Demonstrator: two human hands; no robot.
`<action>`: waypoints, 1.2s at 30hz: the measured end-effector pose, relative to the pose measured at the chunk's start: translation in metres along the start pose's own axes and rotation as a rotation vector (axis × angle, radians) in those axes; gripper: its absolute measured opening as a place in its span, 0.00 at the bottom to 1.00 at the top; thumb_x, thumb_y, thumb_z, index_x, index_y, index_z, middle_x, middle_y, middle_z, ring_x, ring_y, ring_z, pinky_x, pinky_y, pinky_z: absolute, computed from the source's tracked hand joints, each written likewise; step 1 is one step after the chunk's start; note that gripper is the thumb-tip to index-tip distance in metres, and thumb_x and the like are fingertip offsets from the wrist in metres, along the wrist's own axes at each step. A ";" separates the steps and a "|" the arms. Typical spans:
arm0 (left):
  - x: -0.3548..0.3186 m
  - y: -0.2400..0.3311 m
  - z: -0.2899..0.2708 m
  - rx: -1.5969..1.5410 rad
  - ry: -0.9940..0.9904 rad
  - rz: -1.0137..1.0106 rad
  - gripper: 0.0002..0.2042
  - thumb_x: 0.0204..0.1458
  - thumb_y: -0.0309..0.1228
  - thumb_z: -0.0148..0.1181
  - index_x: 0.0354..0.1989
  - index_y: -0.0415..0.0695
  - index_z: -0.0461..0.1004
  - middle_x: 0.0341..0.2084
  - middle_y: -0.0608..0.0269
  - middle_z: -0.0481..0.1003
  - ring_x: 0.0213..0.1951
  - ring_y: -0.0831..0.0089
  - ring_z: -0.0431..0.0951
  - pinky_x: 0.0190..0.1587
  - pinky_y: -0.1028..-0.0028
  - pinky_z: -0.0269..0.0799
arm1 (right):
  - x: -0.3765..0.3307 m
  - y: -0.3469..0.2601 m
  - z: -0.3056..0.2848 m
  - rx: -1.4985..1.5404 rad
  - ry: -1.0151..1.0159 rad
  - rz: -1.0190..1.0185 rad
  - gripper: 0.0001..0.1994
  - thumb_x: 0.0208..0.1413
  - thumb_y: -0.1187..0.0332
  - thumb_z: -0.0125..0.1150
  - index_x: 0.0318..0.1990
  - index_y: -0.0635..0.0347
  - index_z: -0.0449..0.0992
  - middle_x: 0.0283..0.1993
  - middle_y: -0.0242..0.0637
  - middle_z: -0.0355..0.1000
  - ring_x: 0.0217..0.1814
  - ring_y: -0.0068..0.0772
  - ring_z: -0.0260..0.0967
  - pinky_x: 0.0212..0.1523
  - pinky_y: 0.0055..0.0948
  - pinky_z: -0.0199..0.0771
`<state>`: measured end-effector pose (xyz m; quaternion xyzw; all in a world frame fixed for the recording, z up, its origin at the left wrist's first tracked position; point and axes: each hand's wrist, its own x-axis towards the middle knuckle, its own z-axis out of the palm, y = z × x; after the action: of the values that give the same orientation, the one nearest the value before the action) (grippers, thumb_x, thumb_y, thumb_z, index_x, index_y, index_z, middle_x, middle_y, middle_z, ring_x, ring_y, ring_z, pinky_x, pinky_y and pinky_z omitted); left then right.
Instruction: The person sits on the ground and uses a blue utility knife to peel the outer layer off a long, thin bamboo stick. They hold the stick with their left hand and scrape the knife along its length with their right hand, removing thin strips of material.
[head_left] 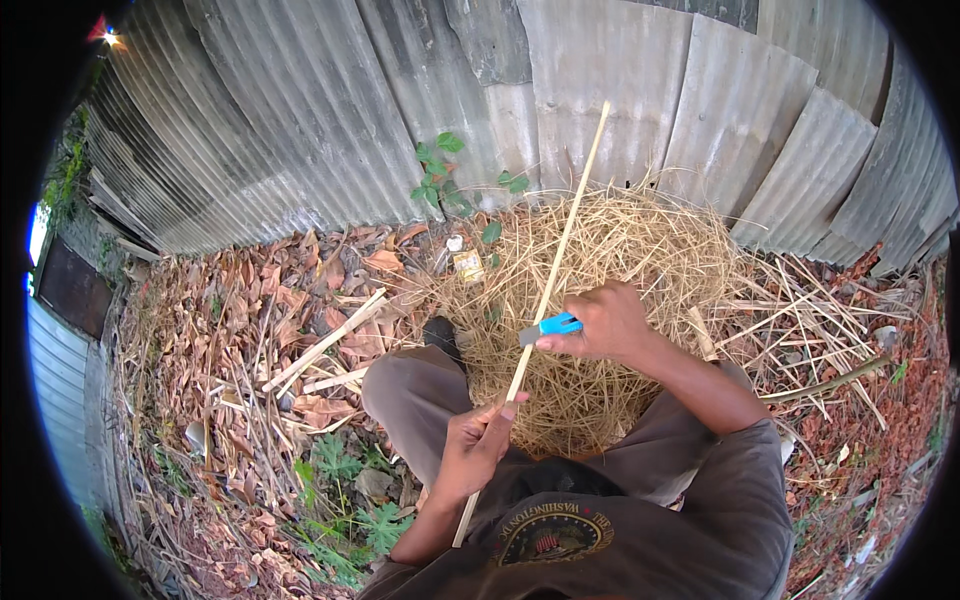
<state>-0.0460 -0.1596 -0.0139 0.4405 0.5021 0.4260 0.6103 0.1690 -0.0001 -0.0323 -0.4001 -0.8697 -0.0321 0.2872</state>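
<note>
A long, pale wooden strip (570, 222), perhaps split bamboo, slants from my lap up toward the metal wall. My left hand (475, 448) is closed around its lower part, with the thumb along the strip. My right hand (612, 325) grips a utility knife (560, 324) with a blue handle. The knife's broad grey blade lies against the strip, about midway along its length. Below both hands, thin straw-coloured shavings (630, 250) are heaped between my legs and out to the wall.
A corrugated metal wall (300, 120) runs across the far side, with a leafy green plant (435, 175) at its foot. Split pale sticks (325, 342) lie on dry leaves to the left. More thin sticks (815, 320) are scattered at right. A small yellowish packet (468, 265) rests beside the heap.
</note>
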 end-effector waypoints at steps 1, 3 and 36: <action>-0.002 -0.001 -0.001 0.013 0.003 0.014 0.14 0.64 0.33 0.48 0.54 0.41 0.73 0.13 0.80 0.56 0.16 0.90 0.52 0.18 0.83 0.47 | -0.003 -0.007 0.002 0.033 -0.004 -0.049 0.36 0.46 0.27 0.51 0.10 0.52 0.65 0.07 0.32 0.61 0.08 0.30 0.62 0.12 0.32 0.62; -0.004 -0.001 -0.001 0.040 0.008 0.040 0.14 0.64 0.33 0.48 0.54 0.41 0.72 0.13 0.80 0.56 0.16 0.91 0.52 0.18 0.83 0.47 | 0.005 0.011 0.004 0.008 0.047 -0.057 0.36 0.45 0.26 0.51 0.09 0.51 0.65 0.06 0.30 0.58 0.07 0.30 0.60 0.11 0.31 0.60; -0.065 -0.004 -0.011 0.150 -0.217 -0.017 0.14 0.63 0.28 0.49 0.53 0.37 0.72 0.17 0.79 0.61 0.20 0.91 0.56 0.22 0.85 0.49 | 0.004 0.134 -0.010 -0.086 -0.095 0.686 0.43 0.51 0.24 0.34 0.17 0.58 0.75 0.09 0.33 0.60 0.16 0.35 0.67 0.19 0.38 0.67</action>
<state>-0.0656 -0.2221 -0.0031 0.5240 0.4674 0.3318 0.6300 0.2678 0.0907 -0.0454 -0.6819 -0.6948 0.0484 0.2233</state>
